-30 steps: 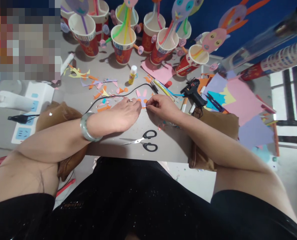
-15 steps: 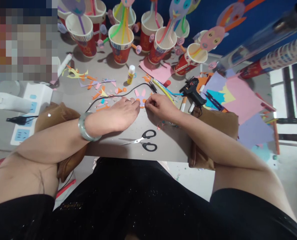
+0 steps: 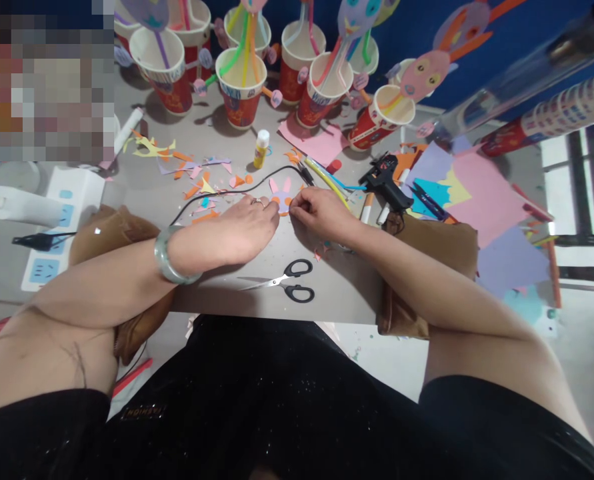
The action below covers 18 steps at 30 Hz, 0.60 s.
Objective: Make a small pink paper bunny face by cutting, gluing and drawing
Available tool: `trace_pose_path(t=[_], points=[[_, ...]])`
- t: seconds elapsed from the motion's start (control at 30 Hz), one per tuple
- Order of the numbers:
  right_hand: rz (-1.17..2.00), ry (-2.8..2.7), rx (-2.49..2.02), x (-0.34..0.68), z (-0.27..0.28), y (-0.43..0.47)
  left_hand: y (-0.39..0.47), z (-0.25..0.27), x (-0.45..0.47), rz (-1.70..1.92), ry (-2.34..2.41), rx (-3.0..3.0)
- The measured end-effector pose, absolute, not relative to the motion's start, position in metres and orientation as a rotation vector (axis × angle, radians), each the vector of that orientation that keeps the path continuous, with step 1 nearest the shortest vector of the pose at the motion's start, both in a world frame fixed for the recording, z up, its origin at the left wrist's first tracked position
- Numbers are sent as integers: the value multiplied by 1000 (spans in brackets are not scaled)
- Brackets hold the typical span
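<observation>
A small purple paper rabbit face (image 3: 281, 202) with pink ears and orange pieces on it lies on the table between my hands. My left hand (image 3: 251, 225), with a ring and a jade bangle, is closed at its left edge, fingers curled down. My right hand (image 3: 319, 212) pinches at its right edge, thumb and forefinger together. My fingertips hide the sides of the face. Nearer to me lie black-handled scissors (image 3: 279, 281), slightly open. A yellow glue stick (image 3: 261, 149) with a white cap stands behind the face.
Red paper cups (image 3: 241, 100) with coloured straws and paper animal heads stand along the back. A black glue gun (image 3: 387, 181) lies to the right, near coloured paper sheets (image 3: 487, 193). Paper scraps (image 3: 197, 167) are scattered left. A power strip (image 3: 59, 220) sits far left; a black cable (image 3: 227, 193) crosses the table.
</observation>
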State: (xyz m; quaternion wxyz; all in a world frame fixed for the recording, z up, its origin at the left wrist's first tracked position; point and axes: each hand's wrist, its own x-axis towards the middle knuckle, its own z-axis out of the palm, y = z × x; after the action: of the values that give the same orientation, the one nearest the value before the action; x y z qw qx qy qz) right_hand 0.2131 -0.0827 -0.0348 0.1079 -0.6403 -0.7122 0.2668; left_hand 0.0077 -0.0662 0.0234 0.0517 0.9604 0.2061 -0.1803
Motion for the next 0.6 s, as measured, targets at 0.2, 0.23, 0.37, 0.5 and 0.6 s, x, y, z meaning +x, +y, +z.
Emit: trace_pose_path(t=[0.2, 0.23, 0.37, 0.5, 0.6], points=[[790, -2060, -1863, 213, -36, -82, -65, 14, 4, -479, 601, 2952], [799, -2055, -1853, 214, -36, -82, -64, 13, 4, -466, 601, 2961], [821, -2020, -1785, 216, -32, -85, -64, 13, 4, -476, 609, 2970], [714, -2085, -1641, 220, -32, -94, -62, 15, 4, -513, 622, 2928], [523, -2267, -1490, 223, -37, -102, -61, 11, 3, -503, 631, 2930]])
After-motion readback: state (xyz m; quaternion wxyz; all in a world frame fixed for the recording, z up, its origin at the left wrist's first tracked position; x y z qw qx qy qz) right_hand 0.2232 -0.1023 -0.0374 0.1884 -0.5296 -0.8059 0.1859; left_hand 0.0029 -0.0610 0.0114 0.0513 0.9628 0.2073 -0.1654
